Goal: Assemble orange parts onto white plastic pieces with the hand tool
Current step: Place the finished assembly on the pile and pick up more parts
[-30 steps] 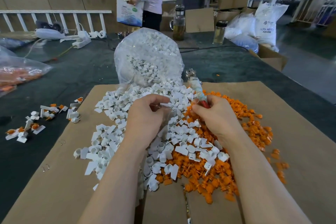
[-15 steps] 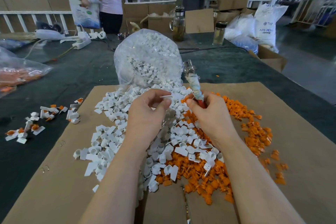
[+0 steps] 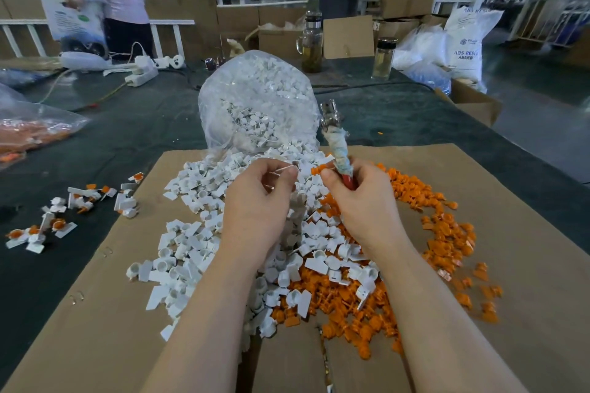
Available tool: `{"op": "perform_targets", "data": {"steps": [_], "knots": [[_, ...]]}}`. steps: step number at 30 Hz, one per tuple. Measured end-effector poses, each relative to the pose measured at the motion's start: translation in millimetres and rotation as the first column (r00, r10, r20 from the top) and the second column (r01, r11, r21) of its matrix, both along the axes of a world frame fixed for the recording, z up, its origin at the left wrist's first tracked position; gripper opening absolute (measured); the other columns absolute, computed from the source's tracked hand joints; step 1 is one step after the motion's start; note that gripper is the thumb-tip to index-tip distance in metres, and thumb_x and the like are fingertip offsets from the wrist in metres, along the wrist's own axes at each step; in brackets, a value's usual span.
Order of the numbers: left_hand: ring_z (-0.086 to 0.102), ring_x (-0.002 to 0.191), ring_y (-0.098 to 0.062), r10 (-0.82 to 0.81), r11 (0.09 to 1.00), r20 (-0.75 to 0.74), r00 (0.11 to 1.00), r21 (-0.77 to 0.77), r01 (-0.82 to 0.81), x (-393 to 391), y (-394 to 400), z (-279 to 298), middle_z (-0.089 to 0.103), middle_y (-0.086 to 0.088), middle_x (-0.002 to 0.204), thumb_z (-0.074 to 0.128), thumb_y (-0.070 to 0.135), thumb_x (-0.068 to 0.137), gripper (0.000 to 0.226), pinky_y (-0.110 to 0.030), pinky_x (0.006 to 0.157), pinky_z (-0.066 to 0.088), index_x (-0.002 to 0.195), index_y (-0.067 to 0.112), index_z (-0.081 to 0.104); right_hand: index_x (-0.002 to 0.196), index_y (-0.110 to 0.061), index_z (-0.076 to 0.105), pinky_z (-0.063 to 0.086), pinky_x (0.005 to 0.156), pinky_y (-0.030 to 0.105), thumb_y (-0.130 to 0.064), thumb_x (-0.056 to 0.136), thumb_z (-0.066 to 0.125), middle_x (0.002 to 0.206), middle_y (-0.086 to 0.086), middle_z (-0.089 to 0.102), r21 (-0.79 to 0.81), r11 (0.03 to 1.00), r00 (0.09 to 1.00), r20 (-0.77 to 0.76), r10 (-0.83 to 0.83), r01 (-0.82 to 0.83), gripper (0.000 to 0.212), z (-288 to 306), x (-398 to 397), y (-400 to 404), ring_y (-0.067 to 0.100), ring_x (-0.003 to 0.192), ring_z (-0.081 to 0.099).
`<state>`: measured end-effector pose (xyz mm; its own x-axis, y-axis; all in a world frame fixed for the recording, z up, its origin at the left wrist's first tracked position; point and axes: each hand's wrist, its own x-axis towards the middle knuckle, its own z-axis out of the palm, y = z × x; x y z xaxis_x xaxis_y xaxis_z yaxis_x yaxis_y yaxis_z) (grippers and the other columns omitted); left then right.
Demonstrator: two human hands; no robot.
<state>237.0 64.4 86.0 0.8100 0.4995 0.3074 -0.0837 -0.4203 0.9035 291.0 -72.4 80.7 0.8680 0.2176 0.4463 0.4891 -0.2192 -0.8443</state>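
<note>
Both hands are up over the middle of a flat brown cardboard sheet [image 3: 95, 313] that lies on the dark desk [image 3: 134, 124].

The left hand [image 3: 258, 201] has its fingers curled, and its grip pinches a small white plastic piece [image 3: 285, 169] between thumb and finger. The piece is thin and partly hidden, so its shape is hard to tell.

The right hand [image 3: 364, 201] holds the hand tool [image 3: 336, 143]. Its grip is closed round the red handle low down. The tool stands almost upright and leans a little to the left. Its middle is wrapped in dirty cloth or tape, and its top end is shiny metal. The same hand also pinches a small orange part [image 3: 321, 168] at its fingertips. The orange part is just beside the white piece, and I cannot tell if they touch.

Under the hands lies a big pile of white pieces [image 3: 191, 233] on the left side of the cardboard. A big pile of orange parts [image 3: 447, 233] lies on the right side. The two piles mix in the middle, near the person.

Behind the hands, a clear plastic bag [image 3: 255, 99] full of white pieces lies open, and pieces spill from it onto the cardboard.

On the desk to the left, off the cardboard, lie a few finished pieces [image 3: 57, 220], white with orange on them. At the far left edge is another bag [image 3: 32, 134] with orange things inside.
</note>
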Motion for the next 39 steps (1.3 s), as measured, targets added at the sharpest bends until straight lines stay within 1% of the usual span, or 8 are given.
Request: {"op": "perform_targets", "data": {"steps": [4, 8, 15, 19, 26, 32, 36, 39], "knots": [[0.061, 0.07, 0.004, 0.054, 0.998, 0.008, 0.999, 0.019, -0.054, -1, -2, 2, 0.068, 0.012, 0.077, 0.061, 0.05, 0.092, 0.02, -0.006, 0.055, 0.041, 0.091, 0.03, 0.064, 0.075, -0.032, 0.051, 0.037, 0.048, 0.006, -0.024, 0.094, 0.064, 0.054, -0.033, 0.053, 0.006, 1.0, 1.0, 0.012, 0.008, -0.009, 0.024, -1, -1, 2, -0.01, 0.054, 0.053], [0.063, 0.067, 0.002, 0.024, 0.998, -0.006, 1.0, -0.05, -0.025, 1, -1, 2, 0.069, 0.011, 0.081, 0.065, 0.032, 0.093, 0.004, -0.009, 0.055, 0.044, 0.097, 0.03, 0.067, 0.077, -0.032, 0.052, 0.039, 0.047, 0.007, -0.026, 0.093, 0.064, 0.057, -0.033, 0.055, 0.001, 1.0, 1.0, 0.008, -0.001, 0.001, 0.022, -1, -1, 2, -0.009, 0.054, 0.053], [0.073, 0.077, -0.018, -0.037, 0.98, -0.03, 0.999, -0.197, 0.031, -1, -6, 6, 0.075, 0.003, 0.088, 0.074, 0.01, 0.086, 0.025, -0.026, 0.069, 0.059, 0.099, 0.031, 0.066, 0.08, -0.029, 0.055, 0.036, 0.045, 0.007, -0.024, 0.094, 0.064, 0.054, -0.031, 0.054, 0.041, 0.999, 1.0, 0.003, 0.006, -0.006, 0.017, 0, -2, 2, -0.008, 0.05, 0.05], [0.073, 0.072, -0.013, -0.017, 0.953, 0.022, 1.0, -0.301, 0.023, -4, -8, 9, 0.072, 0.002, 0.092, 0.078, 0.008, 0.082, 0.027, -0.014, 0.056, 0.054, 0.087, 0.034, 0.073, 0.091, -0.019, 0.062, 0.037, 0.047, 0.006, -0.023, 0.093, 0.065, 0.055, -0.033, 0.054, 0.059, 0.998, 1.0, 0.017, 0.014, -0.015, 0.005, -1, -4, 3, -0.01, 0.052, 0.052], [0.074, 0.07, -0.018, 0.004, 0.932, -0.004, 1.0, -0.364, -0.006, -4, -12, 7, 0.075, -0.001, 0.073, 0.082, 0.018, 0.08, 0.017, -0.036, 0.074, 0.062, 0.092, 0.025, 0.073, 0.09, -0.019, 0.06, 0.038, 0.049, 0.003, -0.023, 0.092, 0.066, 0.057, -0.037, 0.054, 0.066, 0.998, 1.0, 0.028, 0.005, -0.007, 0.008, -1, -5, 6, -0.014, 0.056, 0.053], [0.073, 0.062, -0.011, 0.009, 0.903, 0.005, 1.0, -0.429, -0.006, -5, -14, 11, 0.074, 0.0, 0.065, 0.081, 0.012, 0.079, 0.01, -0.014, 0.053, 0.052, 0.079, 0.017, 0.073, 0.093, -0.025, 0.06, 0.042, 0.052, 0.008, -0.028, 0.09, 0.068, 0.068, -0.022, 0.061, 0.032, 0.998, 0.998, 0.036, -0.054, 0.052, 0.009, -3, -4, 8, -0.009, 0.063, 0.057], [0.074, 0.064, -0.012, -0.008, 0.887, 0.04, 0.999, -0.461, 0.025, -7, -14, 13, 0.074, -0.001, 0.066, 0.08, 0.009, 0.079, 0.01, -0.013, 0.054, 0.052, 0.077, 0.016, 0.074, 0.097, -0.029, 0.059, 0.053, 0.065, 0.019, -0.031, 0.089, 0.069, 0.086, -0.015, 0.067, -0.024, 0.995, 0.994, 0.052, -0.099, 0.101, 0.013, -5, -5, 10, 0.001, 0.078, 0.064], [0.074, 0.065, -0.014, -0.007, 0.881, 0.062, 0.998, -0.472, 0.036, -8, -15, 14, 0.074, -0.003, 0.067, 0.082, 0.008, 0.078, 0.011, -0.018, 0.057, 0.056, 0.076, 0.016, 0.075, 0.096, -0.028, 0.058, 0.051, 0.063, 0.012, -0.027, 0.088, 0.07, 0.083, -0.018, 0.064, -0.008, 0.993, 0.99, 0.075, -0.12, 0.121, 0.015, -5, -8, 10, -0.004, 0.079, 0.063]]}}
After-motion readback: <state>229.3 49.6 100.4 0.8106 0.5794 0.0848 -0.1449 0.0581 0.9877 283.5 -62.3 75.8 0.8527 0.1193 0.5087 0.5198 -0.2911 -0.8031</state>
